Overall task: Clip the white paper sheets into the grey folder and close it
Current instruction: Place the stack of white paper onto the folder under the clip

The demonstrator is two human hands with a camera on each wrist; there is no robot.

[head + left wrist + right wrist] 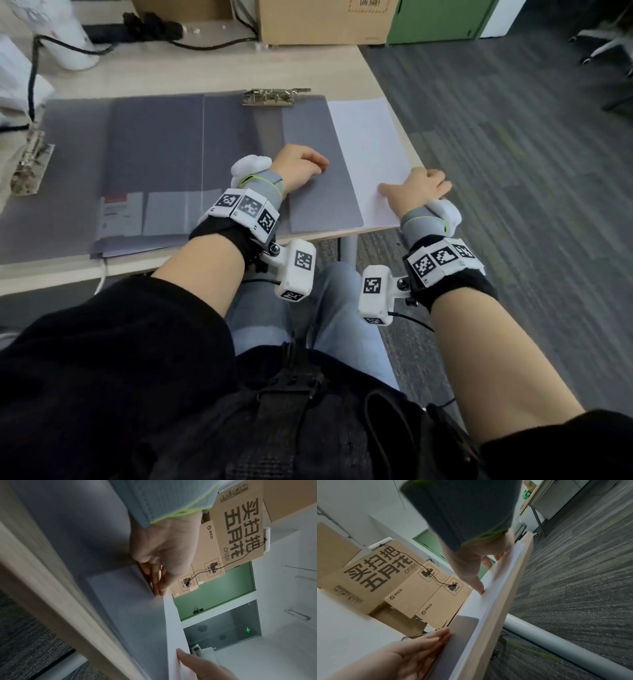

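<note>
The grey folder (164, 144) lies open on the desk, its metal clip (274, 96) at the far edge of the right panel. White paper sheets (370, 150) lie beside that panel, along the desk's right edge. My left hand (320, 164) rests on the folder's right panel with its fingers (436, 638) laid flat. My right hand (416, 185) holds the near right edge of the paper. Its thumb (479, 588) presses on top and its fingers curl over the paper's edge at the desk's rim. The paper's left edge looks tucked under the folder panel.
A second metal clip (30, 161) lies at the left beside the folder. Cardboard boxes (325, 20), a black cable (102, 48) and a white cylinder (58, 34) stand at the back. The desk ends just right of the paper, above grey carpet (513, 171).
</note>
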